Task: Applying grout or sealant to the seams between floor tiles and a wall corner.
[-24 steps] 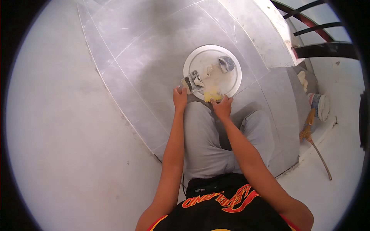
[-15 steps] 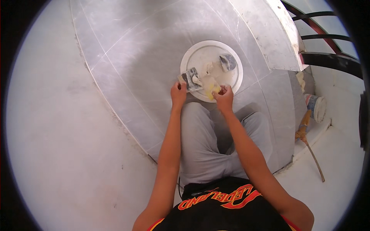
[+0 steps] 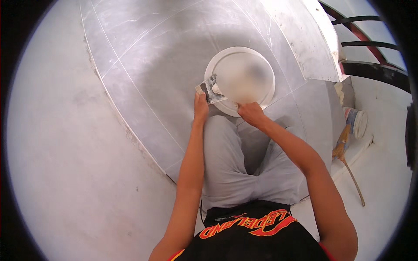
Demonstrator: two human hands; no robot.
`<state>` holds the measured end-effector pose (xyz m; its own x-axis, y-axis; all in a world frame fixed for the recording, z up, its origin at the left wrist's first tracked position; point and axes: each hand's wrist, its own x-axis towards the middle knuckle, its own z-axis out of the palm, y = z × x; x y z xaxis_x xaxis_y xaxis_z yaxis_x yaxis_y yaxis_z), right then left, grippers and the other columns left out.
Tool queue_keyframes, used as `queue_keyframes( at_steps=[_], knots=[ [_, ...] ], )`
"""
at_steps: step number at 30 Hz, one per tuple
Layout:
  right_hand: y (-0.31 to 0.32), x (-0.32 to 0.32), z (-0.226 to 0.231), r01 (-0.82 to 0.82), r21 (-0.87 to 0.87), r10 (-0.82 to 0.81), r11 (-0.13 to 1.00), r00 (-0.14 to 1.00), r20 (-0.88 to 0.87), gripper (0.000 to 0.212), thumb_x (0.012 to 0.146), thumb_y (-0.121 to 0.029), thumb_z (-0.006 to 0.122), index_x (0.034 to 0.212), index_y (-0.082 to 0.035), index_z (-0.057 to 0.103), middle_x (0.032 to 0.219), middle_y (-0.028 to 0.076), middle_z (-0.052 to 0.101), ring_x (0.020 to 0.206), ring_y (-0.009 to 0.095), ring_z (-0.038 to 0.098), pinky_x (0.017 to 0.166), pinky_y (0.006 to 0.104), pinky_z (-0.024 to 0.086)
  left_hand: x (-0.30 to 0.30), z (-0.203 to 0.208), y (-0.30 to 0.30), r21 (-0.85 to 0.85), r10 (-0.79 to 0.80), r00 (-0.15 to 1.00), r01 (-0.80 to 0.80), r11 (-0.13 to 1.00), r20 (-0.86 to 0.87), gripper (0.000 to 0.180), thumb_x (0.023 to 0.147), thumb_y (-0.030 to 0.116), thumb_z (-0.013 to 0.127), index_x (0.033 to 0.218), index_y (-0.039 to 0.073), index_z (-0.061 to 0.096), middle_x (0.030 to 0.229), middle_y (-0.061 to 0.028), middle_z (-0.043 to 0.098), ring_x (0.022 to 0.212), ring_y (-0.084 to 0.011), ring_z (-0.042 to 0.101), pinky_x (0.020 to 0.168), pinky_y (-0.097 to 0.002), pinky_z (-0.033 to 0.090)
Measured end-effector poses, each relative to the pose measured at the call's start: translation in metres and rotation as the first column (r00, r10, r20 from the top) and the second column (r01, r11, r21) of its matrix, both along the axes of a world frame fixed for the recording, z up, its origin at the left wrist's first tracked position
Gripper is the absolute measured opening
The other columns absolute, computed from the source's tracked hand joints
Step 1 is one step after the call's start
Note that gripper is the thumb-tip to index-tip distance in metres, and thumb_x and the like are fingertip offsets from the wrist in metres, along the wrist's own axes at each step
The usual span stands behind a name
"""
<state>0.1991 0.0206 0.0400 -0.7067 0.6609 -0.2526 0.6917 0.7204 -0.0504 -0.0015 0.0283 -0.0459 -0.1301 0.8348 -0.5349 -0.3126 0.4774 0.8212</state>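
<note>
A grey tiled floor (image 3: 165, 78) spreads beyond the fingers of both hands and out to their left. Grey trousers (image 3: 224, 148) cover the bent legs, just nearer the body than the fingers. Dark railing bars (image 3: 370, 71) stand well apart from the fingers, up to their right. A round white lid (image 3: 239, 50) lies on the floor, just ahead of the fingers and mostly between and beyond them; its middle is blurred. Far to the right of the fingers are a straw broom (image 3: 342, 145) and, beside it, a whitish bucket (image 3: 359, 124). The right hand (image 3: 251, 112) is at the lid's near edge, fingers curled inward; whether they grip anything I cannot tell. The left hand (image 3: 200, 106) grips a flat scraper (image 3: 208, 92), which reaches rightward from the fingertips over the lid's left edge. On its face, right of those fingers, sits a pale smear (image 3: 218, 90).
</note>
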Motion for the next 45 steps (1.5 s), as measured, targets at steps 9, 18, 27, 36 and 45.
queue_keyframes(
  at_steps=[9, 18, 27, 36, 45],
  knots=[
    [0.024, -0.003, 0.002, 0.031, 0.002, -0.031, 1.000, 0.998, -0.057, 0.010, 0.067, -0.009, 0.051, 0.070, -0.004, 0.059, 0.079, 0.010, 0.055, 0.074, 0.025, 0.055, 0.055, 0.0367, 0.047, 0.006, 0.000, 0.003, -0.105, -0.099, 0.982, 0.083, 0.991, -0.161, 0.028, 0.084, 0.019, 0.034, 0.101, -0.001, 0.044, 0.097, -0.0114, 0.049, 0.091, -0.0197, 0.045, 0.082, -0.0306, 0.033],
    [0.020, 0.000, 0.016, 0.103, -0.060, -0.102, 0.993, 0.995, 0.013, 0.010, 0.069, -0.009, 0.050, 0.067, -0.006, 0.060, 0.073, 0.010, 0.057, 0.069, 0.025, 0.058, 0.057, 0.0377, 0.047, 0.004, 0.003, 0.004, -0.051, -0.065, 0.996, 0.062, 0.997, -0.058, 0.026, 0.083, 0.018, 0.033, 0.098, 0.000, 0.043, 0.095, -0.0110, 0.050, 0.090, -0.0191, 0.046, 0.079, -0.0287, 0.035],
    [-0.003, 0.007, 0.096, 0.616, -0.187, -0.580, 0.765, 0.535, -0.614, 0.020, 0.070, 0.001, 0.047, 0.088, -0.002, 0.055, 0.089, 0.014, 0.053, 0.076, 0.032, 0.055, 0.065, 0.0390, 0.046, 0.025, 0.089, 0.006, 0.039, -0.034, 0.931, 0.021, 0.999, 0.364, 0.021, 0.081, 0.015, 0.036, 0.097, 0.005, 0.045, 0.088, -0.0060, 0.053, 0.071, -0.0147, 0.056, 0.054, -0.0291, 0.050],
    [-0.025, 0.042, 0.124, 0.434, 0.127, -0.231, 0.892, 0.678, -0.698, 0.039, 0.068, 0.007, 0.048, 0.104, -0.007, 0.054, 0.106, 0.014, 0.049, 0.085, 0.029, 0.054, 0.068, 0.0335, 0.047, 0.069, 0.176, -0.017, 0.021, 0.055, 0.814, -0.082, 0.996, 0.578, 0.025, 0.082, 0.013, 0.037, 0.102, 0.002, 0.046, 0.091, -0.0077, 0.053, 0.079, -0.0165, 0.055, 0.064, -0.0294, 0.049],
    [-0.067, 0.065, 0.165, 0.187, -0.944, -0.827, 0.271, -0.458, -0.327, 0.021, 0.077, -0.004, 0.052, 0.098, 0.002, 0.053, 0.087, 0.009, 0.058, 0.076, 0.019, 0.059, 0.059, 0.0262, 0.050, 0.060, 0.222, -0.031, 0.464, -0.017, 0.998, -0.011, 0.886, 0.057, 0.020, 0.083, 0.007, 0.044, 0.101, 0.000, 0.044, 0.086, -0.0013, 0.051, 0.070, -0.0043, 0.046, 0.060, -0.0190, 0.038]
  ],
)
